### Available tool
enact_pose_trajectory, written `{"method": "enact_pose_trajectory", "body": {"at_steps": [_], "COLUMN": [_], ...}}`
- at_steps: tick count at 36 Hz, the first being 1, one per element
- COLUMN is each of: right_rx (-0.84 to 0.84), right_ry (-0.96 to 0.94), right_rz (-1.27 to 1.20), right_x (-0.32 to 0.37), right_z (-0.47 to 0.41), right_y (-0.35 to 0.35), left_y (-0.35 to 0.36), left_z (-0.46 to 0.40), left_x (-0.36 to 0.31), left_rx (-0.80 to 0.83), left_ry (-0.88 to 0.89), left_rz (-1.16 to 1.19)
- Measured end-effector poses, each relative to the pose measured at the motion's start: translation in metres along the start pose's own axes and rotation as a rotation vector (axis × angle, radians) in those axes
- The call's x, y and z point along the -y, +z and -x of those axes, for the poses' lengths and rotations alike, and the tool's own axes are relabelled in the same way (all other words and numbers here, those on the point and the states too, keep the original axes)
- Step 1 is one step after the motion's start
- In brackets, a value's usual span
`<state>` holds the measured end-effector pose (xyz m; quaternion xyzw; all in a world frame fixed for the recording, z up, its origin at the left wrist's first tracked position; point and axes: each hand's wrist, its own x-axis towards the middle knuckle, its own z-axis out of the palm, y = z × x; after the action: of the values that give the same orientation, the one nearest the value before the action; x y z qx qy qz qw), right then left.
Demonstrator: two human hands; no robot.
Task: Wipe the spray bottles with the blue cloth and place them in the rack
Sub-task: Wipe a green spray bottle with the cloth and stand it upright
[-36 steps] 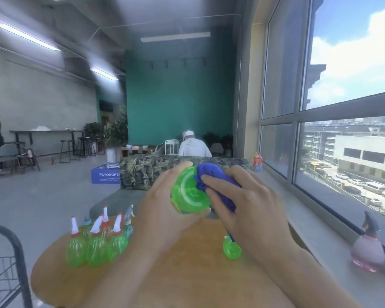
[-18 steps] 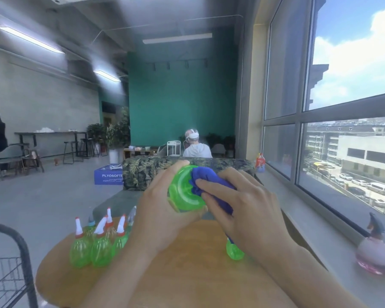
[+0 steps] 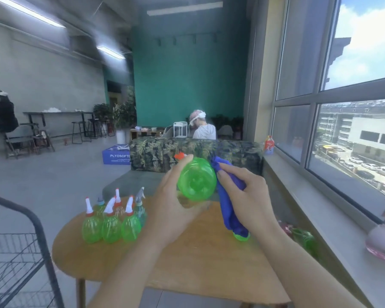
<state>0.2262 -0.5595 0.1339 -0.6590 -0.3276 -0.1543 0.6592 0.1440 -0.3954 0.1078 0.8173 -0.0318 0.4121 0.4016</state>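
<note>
Round wooden worktop [image 3: 198, 270] up close, grey floor running off to a teal wall at the far end, big windows down the right side. Left hand [image 3: 176, 210] is up above the worktop, fingers curled round a green spray bottle [image 3: 197, 179], the bottle tipped so its base faces the camera and its red nozzle pokes out on the far side. Right hand [image 3: 245, 194] sits just right of it, fingers bunched on the blue cloth [image 3: 229, 205], and the cloth is pressed against the bottle's right flank, its tail dangling down to the worktop. Right under that tail, a second green bottle [image 3: 241, 237] peeks out, mostly hidden by the cloth. Over on the left of the worktop, well apart from both hands, a cluster of spray bottles [image 3: 112, 221] stands upright, green bodies, white-and-red triggers, a couple of paler ones behind. Black wire rack [image 3: 20, 247] at the near left edge, off the worktop. Leaf-print sofa [image 3: 187, 152] beyond, a blue box [image 3: 116, 157] beside it on the floor. Another green bottle [image 3: 305, 241] lies low on the right, beside the window ledge, blurred
</note>
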Motion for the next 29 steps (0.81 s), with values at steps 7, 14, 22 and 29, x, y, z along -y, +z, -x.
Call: {"method": "enact_pose_trajectory", "body": {"at_steps": [7,14,22,29], "right_rx": [0.007,0.038,0.111,0.150], "right_ry": [0.196,0.333,0.464,0.564], "right_rz": [-0.067,-0.085,-0.048,-0.081], "right_x": [-0.050,-0.096,-0.153,-0.212], "right_z": [0.012,0.019,0.009,0.008], "right_y": [0.013,0.030,0.057,0.099], "left_y": [0.021,0.039,0.037,0.041], "left_z": [0.015,0.015,0.013,0.024], "left_x": [0.020,0.069,0.130,0.198], "left_rx": [-0.001,-0.057,-0.015,0.018], "left_ry": [-0.109,-0.162,-0.361,-0.448], "left_rz": [0.231,0.150,0.186,0.157]}}
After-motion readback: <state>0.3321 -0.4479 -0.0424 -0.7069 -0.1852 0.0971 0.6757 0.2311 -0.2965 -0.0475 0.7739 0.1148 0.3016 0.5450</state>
